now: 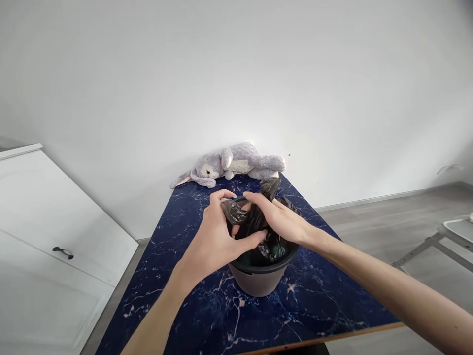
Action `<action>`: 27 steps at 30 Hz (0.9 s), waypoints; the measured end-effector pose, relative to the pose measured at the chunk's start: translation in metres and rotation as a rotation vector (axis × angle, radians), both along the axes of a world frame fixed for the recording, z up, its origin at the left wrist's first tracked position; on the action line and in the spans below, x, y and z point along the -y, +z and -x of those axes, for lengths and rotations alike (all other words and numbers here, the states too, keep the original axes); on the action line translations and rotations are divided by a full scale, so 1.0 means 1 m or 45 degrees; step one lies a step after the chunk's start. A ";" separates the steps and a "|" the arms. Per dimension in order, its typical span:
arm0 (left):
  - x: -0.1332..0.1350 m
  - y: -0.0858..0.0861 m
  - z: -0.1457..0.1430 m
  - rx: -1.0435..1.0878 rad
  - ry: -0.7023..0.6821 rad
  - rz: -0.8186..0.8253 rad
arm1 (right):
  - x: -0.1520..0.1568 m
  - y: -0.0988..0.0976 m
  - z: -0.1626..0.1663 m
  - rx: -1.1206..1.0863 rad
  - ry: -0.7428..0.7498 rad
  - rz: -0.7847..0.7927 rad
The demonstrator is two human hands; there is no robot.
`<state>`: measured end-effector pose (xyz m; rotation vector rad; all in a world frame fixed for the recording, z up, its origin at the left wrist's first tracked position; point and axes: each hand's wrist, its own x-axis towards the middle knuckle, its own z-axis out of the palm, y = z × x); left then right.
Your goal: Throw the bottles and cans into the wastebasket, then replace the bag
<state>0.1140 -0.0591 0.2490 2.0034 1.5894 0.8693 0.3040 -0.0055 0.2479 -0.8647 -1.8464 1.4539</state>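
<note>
A small bucket (257, 282) with a dark rim stands on the blue marbled table. Inside it is a black plastic bag (271, 246), its gathered ends sticking up above the rim. Over the bucket's left side, my left hand (218, 229) is closed on a piece of the bag between thumb and fingers. From the right, my right hand (279, 217) also grips the bag, with a twisted end rising beyond its fingers. Part of the right fingers is hidden behind the hand and the plastic. What lies within the bag cannot be made out.
A grey plush rabbit (236, 162) lies on its side at the table's far end, against the white wall (236, 74). To the left stands a white cabinet (48, 212) with a black handle. Right of the table (207, 315), a metal-framed piece of furniture (436, 241) stands on the floor.
</note>
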 end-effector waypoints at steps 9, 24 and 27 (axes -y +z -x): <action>-0.009 0.006 -0.004 -0.086 -0.233 -0.103 | -0.022 0.000 -0.026 0.037 0.391 -0.395; -0.020 0.000 0.013 -0.093 -0.321 0.056 | -0.028 0.001 -0.046 0.236 0.258 -1.014; -0.017 0.001 0.013 -0.125 -0.266 0.070 | -0.023 -0.007 -0.042 0.292 0.035 -1.271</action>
